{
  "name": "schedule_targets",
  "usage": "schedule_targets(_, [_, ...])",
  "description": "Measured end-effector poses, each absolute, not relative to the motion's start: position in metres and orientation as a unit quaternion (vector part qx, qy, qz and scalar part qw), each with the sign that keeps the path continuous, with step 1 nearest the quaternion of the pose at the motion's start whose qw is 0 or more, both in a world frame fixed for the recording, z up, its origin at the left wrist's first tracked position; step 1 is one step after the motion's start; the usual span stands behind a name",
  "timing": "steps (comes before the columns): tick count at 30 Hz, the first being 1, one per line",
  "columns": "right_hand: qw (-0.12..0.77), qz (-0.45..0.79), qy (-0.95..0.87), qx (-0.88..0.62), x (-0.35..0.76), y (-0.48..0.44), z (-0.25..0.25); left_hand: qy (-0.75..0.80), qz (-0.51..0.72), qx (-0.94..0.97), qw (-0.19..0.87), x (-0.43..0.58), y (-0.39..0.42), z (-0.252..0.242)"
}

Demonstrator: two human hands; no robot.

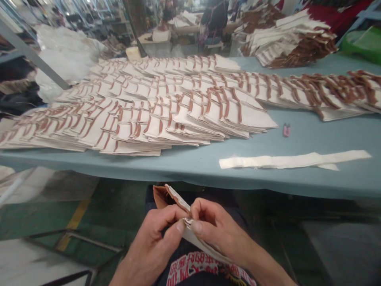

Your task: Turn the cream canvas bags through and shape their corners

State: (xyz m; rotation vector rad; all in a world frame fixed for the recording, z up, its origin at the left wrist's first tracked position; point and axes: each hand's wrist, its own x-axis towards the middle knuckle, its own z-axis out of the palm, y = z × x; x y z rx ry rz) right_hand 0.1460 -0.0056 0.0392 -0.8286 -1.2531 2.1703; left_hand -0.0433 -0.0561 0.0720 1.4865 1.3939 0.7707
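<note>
Far left: white bags [65, 47] piled past the table's end. Rows [149, 115] of cream cloth pieces with brown straps lie shingled flat over the left and middle of the table [193, 167].

Below the table's front edge, over the lap: left hand [154, 238] is closed, thumb and forefinger pinched on the near edge of the piece [176, 197].

The piece is the same cream cloth as the rows, with a brown part folded at its far end. It sticks up and away from the hands toward the table. Its lower end runs under the right hand onto the lap.

My read on handling:
- Light, soft and floppy, stiff only along the fold.
- Woven, so not slippery, and not fragile.
- Best held by an edge pinch with both hands close together, otherwise it sags.
- The brown part looks thicker, probably a firmer spot to grab.

Right hand [218, 230] is closed too, thumb and forefinger pinched on the same edge. Its fingertips sit just beside the left's, nearly touching, with the other fingers curled. There's a small crumple in the pinch, too blurred to say more.

On the table further right: a small pink item [286, 130] lying alone, apart from the rows. A long white strip [291, 160] lies near the front edge. A stack [291, 39] of more pieces sits back right.
</note>
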Motion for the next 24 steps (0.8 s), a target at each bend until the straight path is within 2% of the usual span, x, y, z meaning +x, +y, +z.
schedule_targets(18, [0.163,0.821,-0.469,-0.281,0.158,0.017,0.053,0.498,0.343,0.595,0.53,-0.04,-0.041,0.072])
schedule_targets(21, [0.168,0.769,-0.531,-0.314,0.159,0.016,0.058,0.513,0.342,0.598,0.512,-0.04,-0.041,0.07])
schedule_targets(24, [0.21,0.628,-0.649,-0.374,0.156,0.013,0.066,0.548,0.338,0.603,0.47,-0.038,-0.041,0.069])
